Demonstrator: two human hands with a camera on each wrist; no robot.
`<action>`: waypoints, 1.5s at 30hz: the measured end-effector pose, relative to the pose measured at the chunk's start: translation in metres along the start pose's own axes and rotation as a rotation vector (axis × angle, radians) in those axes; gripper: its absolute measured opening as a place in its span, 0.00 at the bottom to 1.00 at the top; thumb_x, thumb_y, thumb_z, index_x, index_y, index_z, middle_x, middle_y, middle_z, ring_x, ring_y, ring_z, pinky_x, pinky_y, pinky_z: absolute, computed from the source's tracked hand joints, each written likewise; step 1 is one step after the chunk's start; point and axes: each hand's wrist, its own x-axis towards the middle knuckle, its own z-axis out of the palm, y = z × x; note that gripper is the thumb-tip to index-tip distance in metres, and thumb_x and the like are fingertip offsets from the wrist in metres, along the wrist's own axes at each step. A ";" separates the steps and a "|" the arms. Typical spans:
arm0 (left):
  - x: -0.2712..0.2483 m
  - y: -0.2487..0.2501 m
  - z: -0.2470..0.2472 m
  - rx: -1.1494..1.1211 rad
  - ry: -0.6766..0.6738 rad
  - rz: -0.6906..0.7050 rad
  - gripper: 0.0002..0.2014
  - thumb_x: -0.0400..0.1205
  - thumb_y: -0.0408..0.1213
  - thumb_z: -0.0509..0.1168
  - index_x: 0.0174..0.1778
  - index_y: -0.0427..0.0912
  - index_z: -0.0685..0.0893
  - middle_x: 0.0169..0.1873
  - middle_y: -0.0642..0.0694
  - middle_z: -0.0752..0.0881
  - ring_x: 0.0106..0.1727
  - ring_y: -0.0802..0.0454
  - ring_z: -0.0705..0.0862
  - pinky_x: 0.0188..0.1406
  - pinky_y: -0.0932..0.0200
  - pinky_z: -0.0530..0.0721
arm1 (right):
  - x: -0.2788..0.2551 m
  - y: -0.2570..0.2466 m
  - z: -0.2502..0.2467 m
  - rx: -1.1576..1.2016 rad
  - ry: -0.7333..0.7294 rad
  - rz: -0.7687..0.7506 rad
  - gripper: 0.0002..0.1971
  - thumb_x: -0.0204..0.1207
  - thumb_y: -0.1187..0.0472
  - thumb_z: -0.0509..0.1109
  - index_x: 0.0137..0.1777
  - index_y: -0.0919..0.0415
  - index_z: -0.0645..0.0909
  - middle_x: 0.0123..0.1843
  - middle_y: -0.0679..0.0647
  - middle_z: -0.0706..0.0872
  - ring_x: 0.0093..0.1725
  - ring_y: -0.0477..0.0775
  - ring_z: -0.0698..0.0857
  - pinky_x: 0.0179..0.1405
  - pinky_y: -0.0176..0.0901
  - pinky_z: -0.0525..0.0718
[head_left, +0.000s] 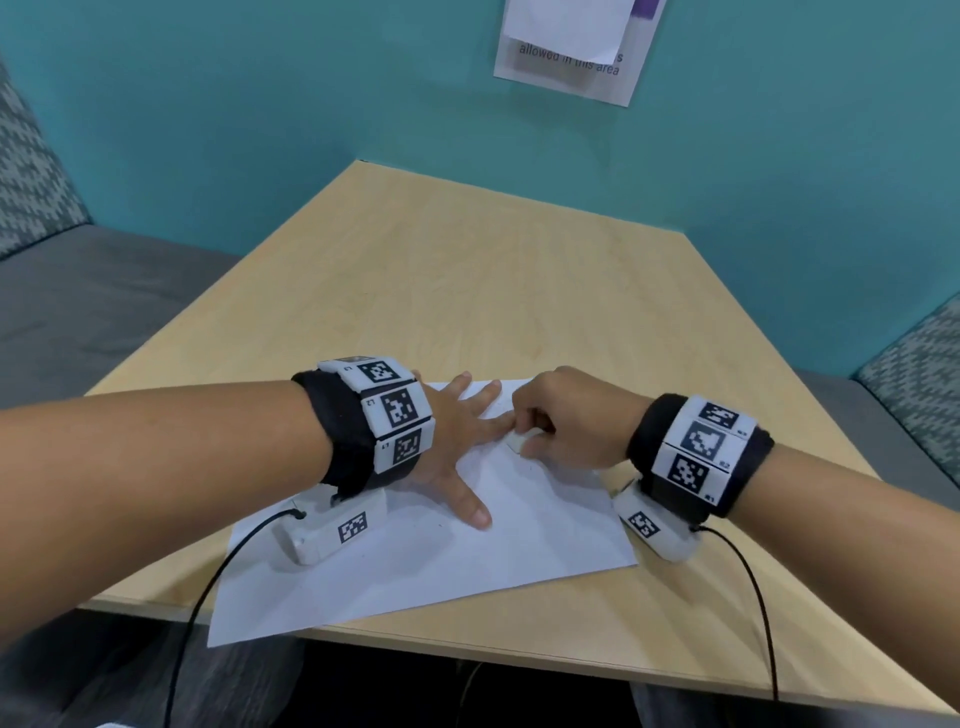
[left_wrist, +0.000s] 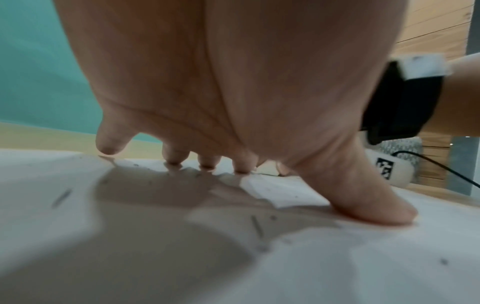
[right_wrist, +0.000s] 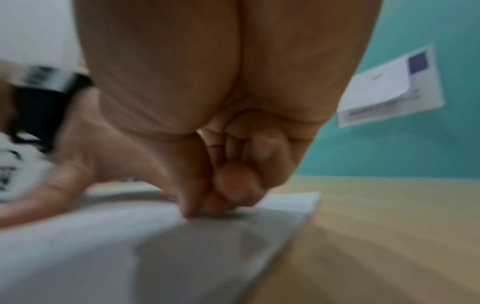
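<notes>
White sheet pinned flat while a small eraser sat pinched on its far half.

Paper lay on the wooden table with its long edge running roughly 9 to 3 o'clock and its near-left corner overhanging the table's front edge. The left hand pressed down on it with fingers straight and spread, holding nothing. The right hand had its fingers curled in, pinching the pale eraser between thumb and fingertips with the eraser's lower face against the paper. That eraser lay at about 3 o'clock from the left index fingertip, almost touching it, so any stroke toward 9 o'clock would likely run into that finger. Strokes toward 3 or 6 o'clock looked freer. The right hand was plainly the working one, and the left only steadied the paper.
</notes>
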 end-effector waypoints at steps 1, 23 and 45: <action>0.000 0.000 0.000 0.006 0.003 -0.003 0.57 0.70 0.76 0.64 0.84 0.67 0.31 0.86 0.51 0.29 0.87 0.40 0.32 0.78 0.18 0.47 | 0.001 0.002 0.001 0.006 0.007 0.008 0.03 0.72 0.62 0.71 0.44 0.60 0.83 0.30 0.42 0.75 0.32 0.48 0.75 0.31 0.37 0.72; 0.004 -0.006 0.004 0.013 0.020 0.015 0.59 0.68 0.78 0.64 0.83 0.67 0.29 0.86 0.51 0.29 0.87 0.41 0.32 0.77 0.17 0.46 | -0.018 -0.006 0.011 0.041 -0.111 -0.100 0.11 0.72 0.62 0.72 0.36 0.48 0.73 0.28 0.41 0.75 0.29 0.40 0.74 0.29 0.31 0.69; 0.011 0.011 -0.005 -0.020 0.036 0.018 0.57 0.72 0.76 0.62 0.85 0.62 0.31 0.86 0.52 0.29 0.86 0.43 0.31 0.81 0.25 0.42 | -0.007 0.033 0.004 0.001 0.006 0.061 0.08 0.72 0.61 0.72 0.38 0.53 0.76 0.31 0.44 0.76 0.34 0.52 0.76 0.30 0.38 0.70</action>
